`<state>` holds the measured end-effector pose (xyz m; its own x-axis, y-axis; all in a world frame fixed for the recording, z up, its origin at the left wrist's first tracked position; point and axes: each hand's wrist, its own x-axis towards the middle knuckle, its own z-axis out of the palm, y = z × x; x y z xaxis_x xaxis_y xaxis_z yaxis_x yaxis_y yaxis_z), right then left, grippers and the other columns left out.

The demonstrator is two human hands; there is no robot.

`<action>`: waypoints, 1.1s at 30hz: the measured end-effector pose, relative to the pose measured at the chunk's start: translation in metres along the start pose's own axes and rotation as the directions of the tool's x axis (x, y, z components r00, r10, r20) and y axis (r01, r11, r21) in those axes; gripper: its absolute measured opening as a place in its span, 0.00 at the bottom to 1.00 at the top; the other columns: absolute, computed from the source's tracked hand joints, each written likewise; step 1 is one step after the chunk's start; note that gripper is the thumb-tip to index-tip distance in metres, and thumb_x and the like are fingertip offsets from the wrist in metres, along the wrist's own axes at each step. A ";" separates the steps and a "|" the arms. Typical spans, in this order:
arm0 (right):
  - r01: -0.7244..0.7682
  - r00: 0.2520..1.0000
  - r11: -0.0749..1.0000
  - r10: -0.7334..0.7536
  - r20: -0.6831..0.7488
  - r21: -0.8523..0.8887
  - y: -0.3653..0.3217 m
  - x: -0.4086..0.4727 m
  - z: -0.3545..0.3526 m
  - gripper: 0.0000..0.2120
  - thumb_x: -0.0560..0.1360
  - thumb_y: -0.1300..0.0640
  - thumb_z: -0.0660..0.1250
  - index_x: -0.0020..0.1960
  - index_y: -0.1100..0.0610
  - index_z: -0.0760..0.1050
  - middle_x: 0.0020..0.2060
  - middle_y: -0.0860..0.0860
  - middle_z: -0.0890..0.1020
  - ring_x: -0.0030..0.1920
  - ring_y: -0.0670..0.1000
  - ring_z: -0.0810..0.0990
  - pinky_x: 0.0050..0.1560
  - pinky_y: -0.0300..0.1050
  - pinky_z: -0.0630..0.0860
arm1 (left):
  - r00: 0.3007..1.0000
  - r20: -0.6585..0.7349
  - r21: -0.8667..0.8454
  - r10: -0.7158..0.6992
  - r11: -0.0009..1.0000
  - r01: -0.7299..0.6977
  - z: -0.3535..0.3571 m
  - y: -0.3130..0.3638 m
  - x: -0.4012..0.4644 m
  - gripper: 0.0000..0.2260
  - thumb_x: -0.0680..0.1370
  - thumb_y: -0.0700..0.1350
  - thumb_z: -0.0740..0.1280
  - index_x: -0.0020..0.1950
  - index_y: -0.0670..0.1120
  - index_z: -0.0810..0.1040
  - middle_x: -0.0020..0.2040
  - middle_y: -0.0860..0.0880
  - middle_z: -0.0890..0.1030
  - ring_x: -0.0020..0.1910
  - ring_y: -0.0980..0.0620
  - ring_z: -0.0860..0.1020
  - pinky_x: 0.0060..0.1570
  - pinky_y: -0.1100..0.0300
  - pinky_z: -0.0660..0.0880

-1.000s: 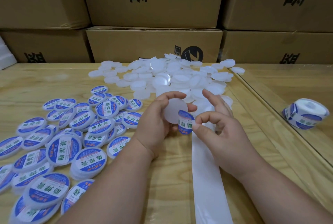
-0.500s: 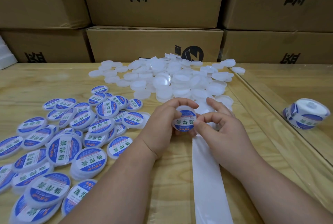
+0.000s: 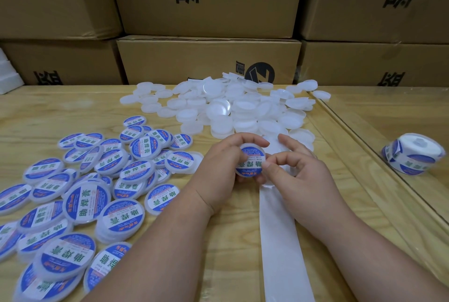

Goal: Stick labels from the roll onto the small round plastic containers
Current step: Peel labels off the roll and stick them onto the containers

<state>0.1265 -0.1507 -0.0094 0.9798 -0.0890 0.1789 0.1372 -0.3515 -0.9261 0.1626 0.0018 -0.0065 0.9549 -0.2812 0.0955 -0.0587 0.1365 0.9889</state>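
A: While your left hand (image 3: 218, 168) is gripping the container (image 3: 250, 162) above the table (image 3: 60, 112), your right hand (image 3: 298, 175) is thumb-pressing its label (image 3: 251, 158).

B: Risk?

A: You are risking a trapped crease if pressing unevenly; the roll (image 3: 413, 153) is lying well apart.

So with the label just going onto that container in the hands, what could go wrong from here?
1. The right hand presses the label only at one edge of the held container; the rest may wrinkle or sit off-centre.
2. The loose backing strip trails under the right forearm and could be dragged into the unlabelled pile.
3. The left hand could smudge or lift the label edge where its thumb overlaps.
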 end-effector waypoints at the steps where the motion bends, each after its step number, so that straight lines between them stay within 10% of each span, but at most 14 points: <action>1: -0.002 1.000 1.000 0.002 0.002 0.000 0.000 0.000 0.000 0.11 0.75 0.54 0.73 0.34 0.48 0.84 0.72 0.43 0.72 0.75 0.32 0.57 0.78 0.50 0.58 | 1.000 0.004 -0.005 0.004 1.000 -0.004 0.000 0.000 0.000 0.20 0.65 0.41 0.57 0.44 0.56 0.85 0.43 0.47 0.86 0.34 0.51 0.80 0.30 0.64 0.71; 17: 0.052 0.999 0.996 -0.051 -0.017 0.073 0.003 0.000 0.001 0.12 0.77 0.56 0.71 0.44 0.39 0.86 0.71 0.39 0.72 0.74 0.35 0.63 0.78 0.51 0.60 | 0.995 -0.091 0.091 0.038 0.995 -0.029 0.002 -0.004 -0.003 0.19 0.68 0.35 0.62 0.51 0.54 0.82 0.45 0.50 0.87 0.37 0.56 0.83 0.34 0.66 0.77; 23: 0.075 0.978 0.979 -0.035 -0.206 0.191 0.008 0.003 -0.001 0.12 0.77 0.62 0.68 0.43 0.47 0.84 0.61 0.37 0.80 0.65 0.40 0.77 0.65 0.43 0.72 | 0.979 -0.197 0.173 0.057 0.985 -0.022 -0.002 -0.006 0.000 0.11 0.75 0.49 0.75 0.56 0.58 0.82 0.41 0.49 0.87 0.38 0.52 0.86 0.38 0.68 0.78; 27: 0.050 0.921 0.982 0.024 -0.389 0.180 0.014 0.008 -0.007 0.08 0.74 0.58 0.67 0.43 0.45 0.80 0.52 0.44 0.83 0.33 0.45 0.74 0.37 0.39 0.74 | 0.960 -0.280 0.060 0.013 0.998 0.004 -0.001 -0.001 0.001 0.12 0.83 0.57 0.61 0.56 0.53 0.80 0.44 0.50 0.88 0.32 0.49 0.85 0.24 0.65 0.71; 33: -0.008 0.916 0.992 0.059 -0.397 0.129 0.021 0.012 -0.008 0.08 0.74 0.59 0.67 0.46 0.46 0.78 0.53 0.51 0.80 0.45 0.52 0.75 0.42 0.45 0.70 | 0.898 -0.429 0.061 0.098 0.995 -0.079 -0.001 -0.004 0.002 0.13 0.85 0.56 0.54 0.55 0.54 0.76 0.35 0.45 0.85 0.18 0.53 0.70 0.20 0.64 0.68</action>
<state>0.1401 -0.1667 -0.0238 0.8478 -0.4724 0.2411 0.1471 -0.2272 -0.9627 0.1650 0.0013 -0.0108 0.9765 0.1689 0.1336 -0.1518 0.0997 0.9834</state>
